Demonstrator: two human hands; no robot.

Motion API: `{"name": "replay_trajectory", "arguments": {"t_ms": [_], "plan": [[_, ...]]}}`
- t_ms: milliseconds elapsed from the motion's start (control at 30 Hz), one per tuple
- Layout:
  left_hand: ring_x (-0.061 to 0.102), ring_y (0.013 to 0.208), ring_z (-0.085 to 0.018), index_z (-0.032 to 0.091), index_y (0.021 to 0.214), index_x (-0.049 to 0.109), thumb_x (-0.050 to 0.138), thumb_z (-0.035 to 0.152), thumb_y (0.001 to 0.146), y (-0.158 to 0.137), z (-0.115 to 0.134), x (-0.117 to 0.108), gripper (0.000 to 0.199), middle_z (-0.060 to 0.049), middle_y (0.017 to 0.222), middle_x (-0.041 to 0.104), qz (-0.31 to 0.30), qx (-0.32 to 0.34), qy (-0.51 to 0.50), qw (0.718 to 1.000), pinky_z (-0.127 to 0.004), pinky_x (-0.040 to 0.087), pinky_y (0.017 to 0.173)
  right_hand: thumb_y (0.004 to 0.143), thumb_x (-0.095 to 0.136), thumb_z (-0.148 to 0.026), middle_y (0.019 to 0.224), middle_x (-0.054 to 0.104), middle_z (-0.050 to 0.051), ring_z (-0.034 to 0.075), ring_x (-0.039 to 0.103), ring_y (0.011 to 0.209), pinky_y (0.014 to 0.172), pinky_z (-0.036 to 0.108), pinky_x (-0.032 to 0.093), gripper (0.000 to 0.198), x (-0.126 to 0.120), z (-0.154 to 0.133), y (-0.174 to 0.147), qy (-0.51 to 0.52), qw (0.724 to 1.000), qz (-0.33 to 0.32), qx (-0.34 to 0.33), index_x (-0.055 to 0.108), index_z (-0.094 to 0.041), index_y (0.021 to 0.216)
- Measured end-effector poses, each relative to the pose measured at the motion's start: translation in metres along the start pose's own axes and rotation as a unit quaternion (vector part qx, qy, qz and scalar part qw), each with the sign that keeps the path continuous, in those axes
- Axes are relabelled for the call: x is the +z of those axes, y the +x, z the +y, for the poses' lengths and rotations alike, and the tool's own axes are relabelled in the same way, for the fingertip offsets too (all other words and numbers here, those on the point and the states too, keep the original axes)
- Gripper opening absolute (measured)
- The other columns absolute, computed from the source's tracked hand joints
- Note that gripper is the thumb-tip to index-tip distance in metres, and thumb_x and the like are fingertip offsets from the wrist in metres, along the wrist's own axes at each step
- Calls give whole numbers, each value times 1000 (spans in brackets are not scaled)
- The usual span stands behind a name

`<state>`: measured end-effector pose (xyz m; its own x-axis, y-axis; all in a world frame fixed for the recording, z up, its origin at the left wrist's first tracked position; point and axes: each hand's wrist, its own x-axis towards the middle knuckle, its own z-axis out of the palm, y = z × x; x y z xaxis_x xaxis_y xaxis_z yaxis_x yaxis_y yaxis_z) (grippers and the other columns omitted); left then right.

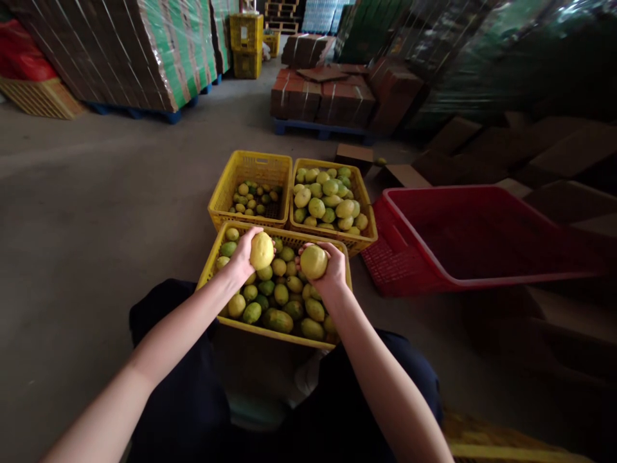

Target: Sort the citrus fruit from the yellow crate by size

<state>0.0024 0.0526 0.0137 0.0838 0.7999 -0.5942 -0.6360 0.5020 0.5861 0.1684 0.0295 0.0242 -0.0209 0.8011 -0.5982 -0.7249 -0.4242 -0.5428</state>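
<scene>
My left hand [247, 254] is wrapped round a yellow lemon [261, 251], held above the near yellow crate [274, 335]. A second, slightly greener lemon [313, 262] sits in my right hand [334, 270], over the right part of the same crate. Below both hands, that crate holds many green and yellow lemons [281, 294]. Behind it on the right, another yellow crate [369, 239] is heaped with larger-looking pale lemons [317, 207]. The crate at back left [222, 193] has a layer of small lemons [250, 199] on its bottom.
A red plastic basket [385, 257] stands to the right, beside scattered cardboard [578, 151]. Bundled flat cartons lie on a blue pallet [322, 128] farther back. Wrapped stacks [186, 58] rise at left, near stacked yellow crates [247, 35]. A yellow crate edge [511, 452] shows at bottom right.
</scene>
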Motion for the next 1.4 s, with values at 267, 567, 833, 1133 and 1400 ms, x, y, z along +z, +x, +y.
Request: {"name": "replay_trajectory", "arguments": {"t_ms": [267, 567, 833, 1133, 1400], "plan": [[68, 58, -18, 16, 70, 62, 57, 32, 82, 3, 0, 0, 21, -4, 54, 64, -11, -12, 2, 1000, -25, 55, 54, 75, 48, -24, 52, 61, 5, 19, 60, 50, 47, 29, 52, 18, 1, -2, -6, -13, 999, -14, 36, 62, -16, 67], [68, 58, -16, 14, 79, 65, 59, 34, 86, -4, 6, 2, 22, -3, 61, 67, -31, -48, 0, 998, -26, 58, 56, 81, 50, -26, 53, 61, 3, 18, 61, 52, 47, 28, 53, 16, 2, 2, -2, -16, 998, 31, 55, 62, -17, 75], [69, 65, -20, 14, 91, 65, 50, 39, 92, -11, 9, 4, 29, -9, 69, 69, -10, -106, -42, 993, -29, 59, 52, 85, 55, -30, 56, 61, 0, 15, 58, 49, 44, 24, 52, 12, 0, 8, 7, -15, 997, 67, 30, 58, -20, 78], [69, 70, -22, 12, 103, 64, 54, 40, 92, -11, 5, 4, 32, -9, 73, 69, -4, -108, -57, 992, -30, 60, 55, 89, 57, -33, 56, 65, 2, 16, 61, 47, 40, 22, 51, 17, 2, 13, 7, -32, 998, 31, 49, 61, -18, 83], [70, 70, -22, 12, 107, 63, 48, 39, 94, -7, 4, 2, 33, -10, 74, 68, 17, -135, -67, 988, -28, 59, 53, 93, 47, -34, 54, 63, 3, 16, 61, 50, 40, 21, 51, 21, 2, 10, 6, -20, 996, 65, 61, 55, -19, 81]]}}
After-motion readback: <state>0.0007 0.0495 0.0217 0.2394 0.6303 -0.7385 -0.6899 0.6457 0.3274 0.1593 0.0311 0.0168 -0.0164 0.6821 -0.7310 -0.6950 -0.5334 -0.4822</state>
